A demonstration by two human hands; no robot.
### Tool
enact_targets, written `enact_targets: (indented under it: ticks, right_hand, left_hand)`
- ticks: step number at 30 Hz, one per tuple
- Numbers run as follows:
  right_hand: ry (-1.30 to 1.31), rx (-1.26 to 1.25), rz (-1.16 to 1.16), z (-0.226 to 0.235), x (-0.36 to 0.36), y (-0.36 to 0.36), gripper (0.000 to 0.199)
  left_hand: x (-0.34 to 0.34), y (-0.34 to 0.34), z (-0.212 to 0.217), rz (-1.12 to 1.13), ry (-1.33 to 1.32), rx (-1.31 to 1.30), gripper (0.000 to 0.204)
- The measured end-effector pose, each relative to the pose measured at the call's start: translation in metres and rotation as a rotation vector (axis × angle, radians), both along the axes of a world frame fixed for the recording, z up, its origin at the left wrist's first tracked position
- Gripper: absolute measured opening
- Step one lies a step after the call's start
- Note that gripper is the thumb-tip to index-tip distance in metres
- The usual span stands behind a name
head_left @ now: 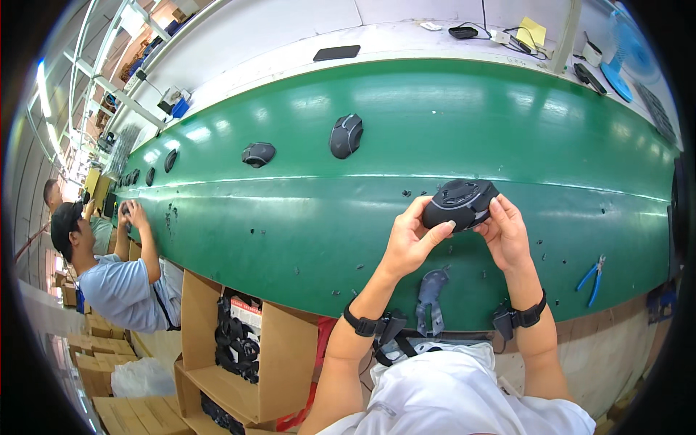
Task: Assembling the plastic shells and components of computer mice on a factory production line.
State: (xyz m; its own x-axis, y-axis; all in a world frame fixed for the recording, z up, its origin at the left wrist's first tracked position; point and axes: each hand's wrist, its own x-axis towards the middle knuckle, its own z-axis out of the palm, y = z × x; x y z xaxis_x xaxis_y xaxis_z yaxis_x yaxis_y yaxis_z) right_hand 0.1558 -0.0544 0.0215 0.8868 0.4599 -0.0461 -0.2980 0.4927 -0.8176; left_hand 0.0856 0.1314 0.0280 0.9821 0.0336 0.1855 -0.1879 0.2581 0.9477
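A black computer mouse (460, 205) is held above the green bench between both of my hands. My left hand (415, 239) grips its left end, thumb along the near side. On the right end my right hand (503, 230) closes its fingers around the edge. Below them, at the bench's near edge, lies a dark grey plastic piece (431, 293) with a forked lower end. Blue-handled cutting pliers (593, 280) rest on the bench to the right. Small black bits (416, 193) are scattered around my hands.
Farther off on the green bench (304, 225) sit more mice, one dark mouse (346, 136) nearest. An open cardboard box (283, 359) with black parts stands at lower left. A co-worker (130, 279) handles something at the far left. A blue fan (622, 54) stands at the back right.
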Motion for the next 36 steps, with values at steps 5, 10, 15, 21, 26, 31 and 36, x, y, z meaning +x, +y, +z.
enact_targets:
  ticks: [5,10,15,21,26,31,36]
  right_hand:
    - [0.145,0.057,0.045,-0.003,0.003,-0.003,0.023]
    - [0.219,0.01,0.051,-0.003,0.0,0.009,0.023]
    - [0.149,-0.24,0.034,-0.015,0.023,-0.002,0.028]
    - [0.077,-0.222,0.151,0.004,0.078,0.035,0.038]
    - [-0.688,-1.003,-0.149,0.013,0.039,-0.049,0.042]
    - [-0.868,-1.436,-0.361,0.015,-0.043,-0.148,0.066]
    - [-0.811,-1.619,-0.238,-0.021,-0.087,-0.142,0.089]
  left_hand:
    - [-0.003,-0.003,0.004,-0.03,-0.052,0.058,0.042]
    - [-0.008,0.008,0.01,0.042,-0.04,0.281,0.037]
    - [0.014,0.039,-0.013,0.531,0.028,0.722,0.036]
    - [0.007,0.065,-0.013,0.6,0.117,0.604,0.028]
    - [-0.035,0.054,0.008,0.465,0.054,0.925,0.038]
    - [-0.116,0.016,0.021,0.086,-0.039,1.13,0.081]
    - [-0.126,-0.026,-0.016,-0.152,-0.01,1.258,0.092]
